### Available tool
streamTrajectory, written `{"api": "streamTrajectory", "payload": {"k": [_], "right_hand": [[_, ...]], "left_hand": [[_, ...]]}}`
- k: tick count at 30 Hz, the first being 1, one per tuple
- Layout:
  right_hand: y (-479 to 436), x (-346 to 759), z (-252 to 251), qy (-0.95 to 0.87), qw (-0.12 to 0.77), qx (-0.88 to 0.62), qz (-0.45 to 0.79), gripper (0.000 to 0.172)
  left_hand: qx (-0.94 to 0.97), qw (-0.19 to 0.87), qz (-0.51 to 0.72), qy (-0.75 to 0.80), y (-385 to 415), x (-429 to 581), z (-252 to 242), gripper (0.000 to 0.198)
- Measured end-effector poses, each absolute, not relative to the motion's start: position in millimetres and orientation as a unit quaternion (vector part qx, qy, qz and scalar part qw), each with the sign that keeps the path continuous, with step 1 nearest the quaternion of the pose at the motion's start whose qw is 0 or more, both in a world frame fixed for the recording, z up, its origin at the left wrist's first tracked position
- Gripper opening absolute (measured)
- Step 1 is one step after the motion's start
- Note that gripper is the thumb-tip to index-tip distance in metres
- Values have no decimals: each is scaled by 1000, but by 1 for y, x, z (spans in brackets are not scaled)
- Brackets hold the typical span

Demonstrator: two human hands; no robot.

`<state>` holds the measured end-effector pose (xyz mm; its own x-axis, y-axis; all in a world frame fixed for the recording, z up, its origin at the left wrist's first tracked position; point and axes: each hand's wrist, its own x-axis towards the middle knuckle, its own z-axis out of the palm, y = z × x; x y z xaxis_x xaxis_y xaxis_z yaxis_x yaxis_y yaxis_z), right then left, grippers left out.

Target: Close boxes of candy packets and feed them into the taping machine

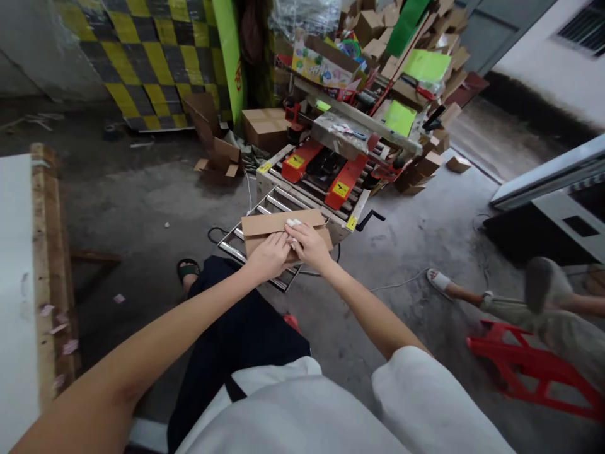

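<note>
A brown cardboard box (265, 226) rests on the roller conveyor (231, 251) in front of me, its long top flaps lying nearly level. My left hand (273, 253) is on the near part of the box, with fingers bent and pressed together at the flaps. Right beside it, my right hand (306, 241) reaches over the middle of the box and grips at the flap edge. White coverings (293, 222) are on some fingertips of that hand. The undersides of both hands are hidden.
Beyond the box stands a carton sealing machine (326, 154) with red side guides and a crank handle (371, 219). Loose cartons (267, 126) lie behind it. To the right, another person's leg (510, 309) is near a red stool (534, 362). A wood-edged table (45, 271) is at left.
</note>
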<state>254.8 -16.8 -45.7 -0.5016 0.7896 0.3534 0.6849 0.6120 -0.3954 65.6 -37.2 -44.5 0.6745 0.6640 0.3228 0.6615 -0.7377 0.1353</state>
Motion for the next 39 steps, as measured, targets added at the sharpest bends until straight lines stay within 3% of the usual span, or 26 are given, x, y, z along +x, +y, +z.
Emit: {"api": "streamTrajectory", "payload": {"k": [6,8,11,13,19,22,26,28,31,33,37,39], "right_hand": [[-9,254,-46,-864,253,-424,99,41],[-11,252,-47,-869,246,-418,99,42],[-8,252,-49,-877,242,-405,87,46],[3,257,-49,-884,241,-392,79,47],[58,281,-46,-872,237,-422,74,42],[49,270,-51,-794,286,-532,68,52],[2,236,-57,-787,244,-552,127,67],[-13,226,-53,-805,211,-533,150,75],[-12,224,-44,-829,176,-506,158,86],[-5,228,-38,-847,153,-487,151,94],[1,232,-29,-875,119,-451,130,127],[2,233,-27,-878,114,-451,116,135]], "left_hand": [[919,-26,190,343,-46,49,-29,46],[916,-19,151,371,-36,39,-14,68],[896,30,37,441,-11,27,5,127],[886,65,-34,458,2,27,10,137],[771,35,0,636,-12,89,7,113],[726,42,13,686,-23,114,8,107],[730,54,-6,681,-24,111,13,75],[750,67,-18,658,-21,98,14,76],[796,108,-34,594,-15,75,12,98],[812,145,-30,564,-9,60,9,102],[814,217,19,538,3,39,2,89],[810,267,60,519,12,33,-3,79]]}}
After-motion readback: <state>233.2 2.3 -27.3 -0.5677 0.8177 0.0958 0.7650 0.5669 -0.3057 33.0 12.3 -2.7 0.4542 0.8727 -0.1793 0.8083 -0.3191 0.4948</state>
